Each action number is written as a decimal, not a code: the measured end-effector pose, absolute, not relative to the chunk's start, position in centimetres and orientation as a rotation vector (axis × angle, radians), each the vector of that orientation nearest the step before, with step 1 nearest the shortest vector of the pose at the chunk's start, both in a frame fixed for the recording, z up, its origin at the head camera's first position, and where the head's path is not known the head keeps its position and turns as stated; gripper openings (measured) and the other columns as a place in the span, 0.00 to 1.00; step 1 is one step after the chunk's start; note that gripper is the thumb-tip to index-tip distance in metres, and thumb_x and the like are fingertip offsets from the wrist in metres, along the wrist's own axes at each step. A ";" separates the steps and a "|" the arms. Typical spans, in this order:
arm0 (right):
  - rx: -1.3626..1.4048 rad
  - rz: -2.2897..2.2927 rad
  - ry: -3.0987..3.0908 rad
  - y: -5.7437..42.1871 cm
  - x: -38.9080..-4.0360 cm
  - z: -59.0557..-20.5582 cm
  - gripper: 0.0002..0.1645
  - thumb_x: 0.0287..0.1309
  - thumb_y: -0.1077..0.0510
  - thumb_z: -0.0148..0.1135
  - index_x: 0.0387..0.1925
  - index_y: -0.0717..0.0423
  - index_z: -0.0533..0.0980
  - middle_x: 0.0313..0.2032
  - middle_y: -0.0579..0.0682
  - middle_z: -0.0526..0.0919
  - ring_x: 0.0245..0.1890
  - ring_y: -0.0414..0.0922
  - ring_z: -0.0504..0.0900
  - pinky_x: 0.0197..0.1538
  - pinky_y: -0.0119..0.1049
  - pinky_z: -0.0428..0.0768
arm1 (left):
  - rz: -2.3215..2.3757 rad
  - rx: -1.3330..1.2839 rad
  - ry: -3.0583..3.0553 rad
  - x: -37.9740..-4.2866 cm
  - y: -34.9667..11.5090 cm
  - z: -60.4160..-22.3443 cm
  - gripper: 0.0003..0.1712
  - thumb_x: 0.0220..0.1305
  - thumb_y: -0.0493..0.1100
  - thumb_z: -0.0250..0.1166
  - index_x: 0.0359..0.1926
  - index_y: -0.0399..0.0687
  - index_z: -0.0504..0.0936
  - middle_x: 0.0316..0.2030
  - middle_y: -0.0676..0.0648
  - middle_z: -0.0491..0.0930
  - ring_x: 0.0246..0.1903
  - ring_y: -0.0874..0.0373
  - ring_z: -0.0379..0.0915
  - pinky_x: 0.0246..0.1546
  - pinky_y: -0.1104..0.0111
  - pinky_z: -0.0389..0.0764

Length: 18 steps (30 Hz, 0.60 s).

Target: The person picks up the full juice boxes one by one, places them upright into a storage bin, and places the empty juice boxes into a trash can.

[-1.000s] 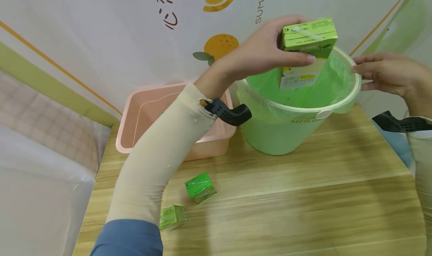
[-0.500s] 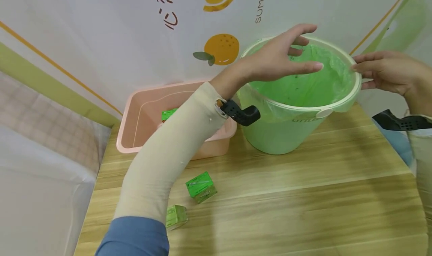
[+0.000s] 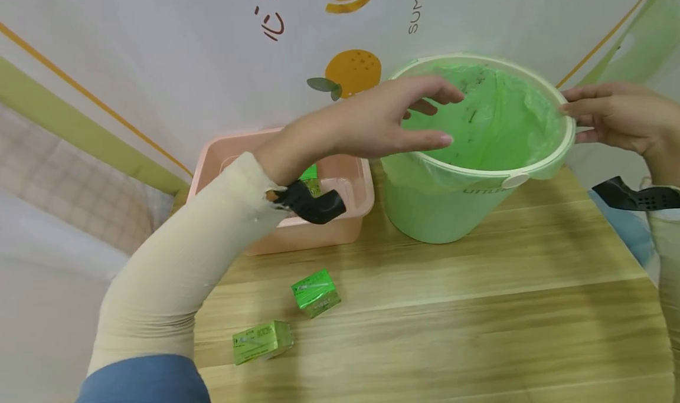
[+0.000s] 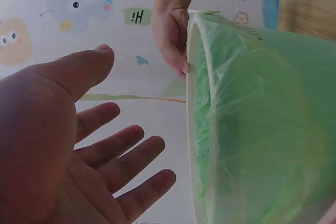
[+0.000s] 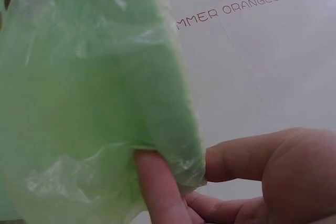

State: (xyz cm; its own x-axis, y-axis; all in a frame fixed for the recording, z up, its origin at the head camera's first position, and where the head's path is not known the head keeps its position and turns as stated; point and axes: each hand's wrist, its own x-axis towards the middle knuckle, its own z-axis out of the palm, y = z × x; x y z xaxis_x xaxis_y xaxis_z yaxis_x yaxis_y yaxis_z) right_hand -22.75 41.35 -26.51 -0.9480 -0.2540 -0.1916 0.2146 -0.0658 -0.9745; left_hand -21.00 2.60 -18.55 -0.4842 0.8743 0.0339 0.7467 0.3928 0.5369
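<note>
My left hand [image 3: 395, 120], with nothing in it, hovers over the left rim of a pale green trash bin [image 3: 430, 214]. In the left wrist view the fingers [image 4: 139, 142] are spread and apart from the rim. A clear green plastic bag [image 3: 536, 117] lines the bin and folds over its edge. On the far right side, my right hand [image 3: 618, 117] pinches the lined rim; the right wrist view has a finger [image 5: 160, 184] pressed on the bag. The lower inside of the bin is hidden.
A pink plastic basket [image 3: 329, 235] stands left of the bin, partly covered by my left arm, with a green juice box [image 3: 311, 182] inside. Two more juice boxes, one bright green [image 3: 316, 292] and one yellow-green [image 3: 262, 341], rest on the wooden table [image 3: 451, 320].
A second ago my left hand held a green juice box over the bin; it has let go and the box has gone from sight. The hand then drew back left. My right hand stayed on the rim.
</note>
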 end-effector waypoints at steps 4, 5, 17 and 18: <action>-0.035 -2.090 1.910 41.6 -22.7 -26.5 0.15 0.66 0.72 0.44 0.42 0.60 0.78 0.35 0.53 0.83 0.32 0.46 0.84 0.31 0.39 0.83 | 0.682 1.456 2.425 -19.5 0.3 -19.3 0.32 0.64 0.57 0.58 0.65 0.53 0.64 0.62 0.60 0.65 0.59 0.69 0.62 0.55 0.76 0.66; -0.031 -2.097 1.907 41.7 -22.7 -26.5 0.15 0.66 0.72 0.44 0.42 0.60 0.78 0.35 0.53 0.83 0.32 0.46 0.84 0.31 0.39 0.83 | 0.679 1.462 2.424 -19.1 -0.1 -19.6 0.31 0.64 0.56 0.58 0.65 0.53 0.64 0.62 0.59 0.65 0.59 0.68 0.62 0.55 0.76 0.67; -0.061 -2.079 1.875 41.8 -22.5 -26.6 0.15 0.66 0.71 0.45 0.44 0.61 0.77 0.38 0.52 0.82 0.36 0.45 0.83 0.34 0.40 0.83 | 0.595 1.475 2.507 -14.6 -7.1 -21.5 0.31 0.62 0.61 0.58 0.63 0.57 0.68 0.55 0.64 0.69 0.52 0.72 0.66 0.53 0.72 0.70; -0.075 -2.084 1.861 41.9 -22.4 -26.6 0.15 0.66 0.71 0.44 0.45 0.62 0.77 0.38 0.53 0.82 0.36 0.44 0.83 0.35 0.40 0.83 | 0.587 1.466 2.519 -14.3 -7.6 -21.7 0.31 0.62 0.62 0.58 0.63 0.57 0.68 0.55 0.65 0.69 0.50 0.71 0.66 0.52 0.72 0.70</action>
